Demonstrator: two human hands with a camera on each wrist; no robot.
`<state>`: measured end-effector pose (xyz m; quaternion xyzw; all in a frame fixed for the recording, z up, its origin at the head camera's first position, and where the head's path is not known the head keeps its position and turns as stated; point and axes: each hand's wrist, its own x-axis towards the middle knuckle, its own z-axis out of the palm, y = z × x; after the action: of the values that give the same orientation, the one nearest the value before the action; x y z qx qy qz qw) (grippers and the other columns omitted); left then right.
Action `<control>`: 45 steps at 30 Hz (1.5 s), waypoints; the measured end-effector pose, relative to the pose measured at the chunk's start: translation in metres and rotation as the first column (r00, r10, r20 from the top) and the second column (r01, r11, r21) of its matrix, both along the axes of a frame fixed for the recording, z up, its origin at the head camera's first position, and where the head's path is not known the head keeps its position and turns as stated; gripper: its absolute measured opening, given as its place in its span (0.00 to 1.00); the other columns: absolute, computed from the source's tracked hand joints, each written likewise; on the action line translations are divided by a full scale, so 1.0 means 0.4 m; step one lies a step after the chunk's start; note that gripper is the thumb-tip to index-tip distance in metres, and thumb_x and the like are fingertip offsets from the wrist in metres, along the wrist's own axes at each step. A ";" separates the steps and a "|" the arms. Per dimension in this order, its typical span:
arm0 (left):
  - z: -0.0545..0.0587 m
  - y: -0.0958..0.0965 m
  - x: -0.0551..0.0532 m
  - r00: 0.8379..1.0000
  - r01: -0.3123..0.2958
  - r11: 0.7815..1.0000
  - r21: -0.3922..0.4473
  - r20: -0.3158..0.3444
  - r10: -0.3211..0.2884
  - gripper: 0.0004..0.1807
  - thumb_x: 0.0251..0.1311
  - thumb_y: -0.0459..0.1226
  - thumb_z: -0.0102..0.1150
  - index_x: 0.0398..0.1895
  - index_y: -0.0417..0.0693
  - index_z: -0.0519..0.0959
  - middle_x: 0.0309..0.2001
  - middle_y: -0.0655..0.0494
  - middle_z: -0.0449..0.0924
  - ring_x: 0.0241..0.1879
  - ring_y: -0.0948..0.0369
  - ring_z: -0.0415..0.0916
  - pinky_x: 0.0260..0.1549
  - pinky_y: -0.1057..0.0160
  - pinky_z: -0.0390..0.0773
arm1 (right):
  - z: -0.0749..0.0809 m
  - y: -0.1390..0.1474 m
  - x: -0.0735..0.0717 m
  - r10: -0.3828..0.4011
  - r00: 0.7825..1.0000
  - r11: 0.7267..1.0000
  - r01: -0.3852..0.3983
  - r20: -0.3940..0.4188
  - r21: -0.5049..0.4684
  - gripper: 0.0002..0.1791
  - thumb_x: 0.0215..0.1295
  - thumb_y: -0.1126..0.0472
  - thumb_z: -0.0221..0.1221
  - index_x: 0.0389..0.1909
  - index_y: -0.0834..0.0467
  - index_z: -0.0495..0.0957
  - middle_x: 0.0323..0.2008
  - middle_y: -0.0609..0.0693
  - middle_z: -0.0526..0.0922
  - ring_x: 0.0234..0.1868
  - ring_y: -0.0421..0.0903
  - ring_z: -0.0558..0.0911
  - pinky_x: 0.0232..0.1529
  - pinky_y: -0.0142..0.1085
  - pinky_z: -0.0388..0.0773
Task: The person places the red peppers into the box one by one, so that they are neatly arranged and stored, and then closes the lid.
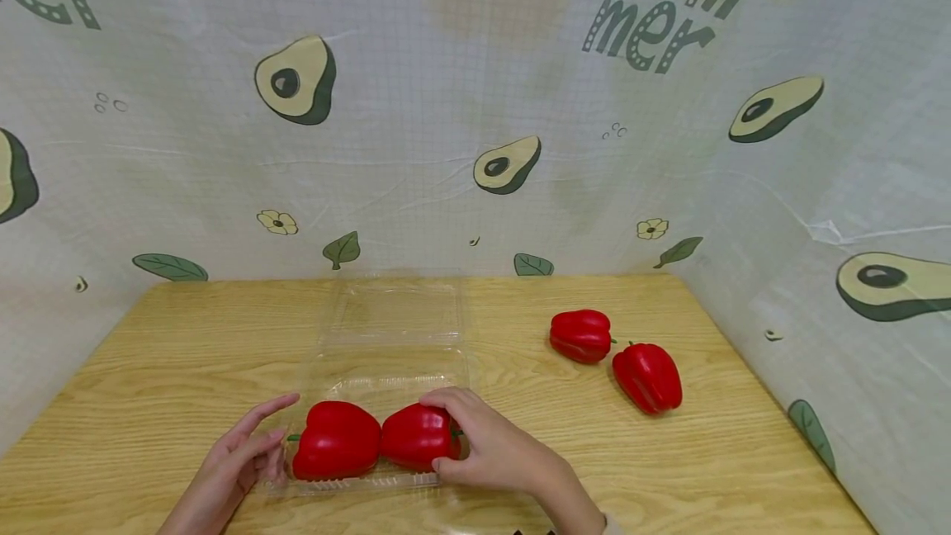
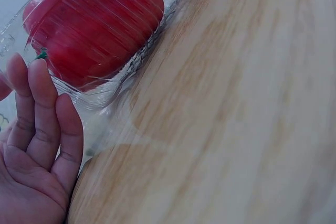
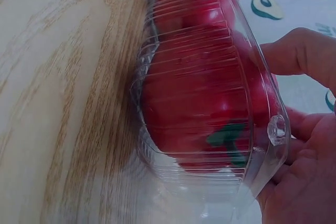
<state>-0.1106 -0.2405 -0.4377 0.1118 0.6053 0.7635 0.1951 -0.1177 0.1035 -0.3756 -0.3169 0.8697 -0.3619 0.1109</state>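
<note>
A clear plastic clamshell box (image 1: 364,484) lies unfolded on the table, its lid (image 1: 397,310) tipped back toward the rear wall. Two red bell peppers sit side by side in the base. Around the right pepper (image 1: 418,437), at its stem end, my right hand (image 1: 494,446) grips with the thumb at the near side and fingers over the far side. My left hand (image 1: 241,461) is at the box's left end, fingers loosely extended beside the stem of the left pepper (image 1: 338,440). In the left wrist view, its fingertips (image 2: 39,72) stand near that green stem.
Two more red bell peppers, one farther back (image 1: 581,336) and one nearer (image 1: 648,378), lie on the right side of the wooden table (image 1: 706,469). A printed cloth (image 1: 401,188) with avocados and leaves hangs behind and along both sides.
</note>
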 end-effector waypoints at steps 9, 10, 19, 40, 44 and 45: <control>0.000 -0.001 -0.001 1.000 0.009 1.000 0.011 0.002 -0.009 0.22 0.73 0.33 0.31 0.66 0.61 0.60 0.23 0.63 0.73 0.23 0.66 0.74 0.31 0.63 0.79 | 0.003 0.005 -0.002 0.015 1.000 0.999 -0.015 0.012 -0.035 0.31 0.55 0.57 0.63 0.61 0.49 0.64 0.56 0.41 0.69 0.52 0.34 0.71 0.50 0.29 0.74; 0.000 -0.002 0.000 1.000 0.009 1.000 0.011 0.002 -0.009 0.22 0.73 0.33 0.31 0.66 0.60 0.60 0.22 0.63 0.73 0.23 0.66 0.74 0.31 0.63 0.79 | 0.003 0.004 -0.003 0.021 1.000 0.999 -0.020 0.006 -0.036 0.31 0.55 0.57 0.63 0.61 0.50 0.65 0.56 0.41 0.69 0.52 0.34 0.71 0.50 0.29 0.75; -0.002 -0.004 -0.001 1.000 0.021 0.999 0.029 -0.009 -0.021 0.23 0.73 0.32 0.31 0.67 0.60 0.59 0.22 0.63 0.73 0.24 0.67 0.75 0.31 0.63 0.79 | 0.001 0.006 -0.008 0.040 0.999 0.999 -0.040 -0.012 -0.012 0.31 0.57 0.56 0.61 0.63 0.50 0.64 0.57 0.41 0.67 0.53 0.35 0.71 0.51 0.30 0.75; 0.001 0.000 0.000 1.000 0.012 1.000 0.015 -0.005 -0.012 0.23 0.73 0.33 0.32 0.65 0.62 0.61 0.22 0.63 0.74 0.24 0.66 0.75 0.33 0.63 0.80 | 0.010 0.015 -0.001 -0.029 0.998 0.998 0.026 -0.051 -0.049 0.29 0.59 0.49 0.61 0.62 0.47 0.65 0.60 0.40 0.67 0.59 0.39 0.70 0.58 0.38 0.72; 0.001 0.000 0.001 1.000 0.012 1.000 0.018 -0.007 -0.012 0.23 0.73 0.32 0.31 0.66 0.61 0.61 0.21 0.62 0.74 0.24 0.65 0.76 0.33 0.62 0.80 | 0.018 0.020 0.000 -0.051 0.997 0.998 0.047 -0.066 -0.052 0.29 0.59 0.51 0.61 0.62 0.47 0.66 0.60 0.39 0.67 0.59 0.40 0.70 0.58 0.40 0.72; 0.001 0.000 0.001 1.000 0.011 1.000 0.018 -0.007 -0.011 0.23 0.73 0.32 0.31 0.66 0.61 0.61 0.21 0.62 0.74 0.24 0.65 0.75 0.33 0.62 0.80 | 0.020 0.022 0.001 -0.056 0.996 0.997 0.052 -0.072 -0.057 0.28 0.59 0.51 0.61 0.61 0.47 0.67 0.59 0.39 0.68 0.60 0.40 0.70 0.58 0.40 0.72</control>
<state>-0.1103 -0.2404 -0.4373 0.1195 0.5986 0.7674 0.1962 -0.1175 0.1122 -0.3675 -0.3092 0.8711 -0.3766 0.0603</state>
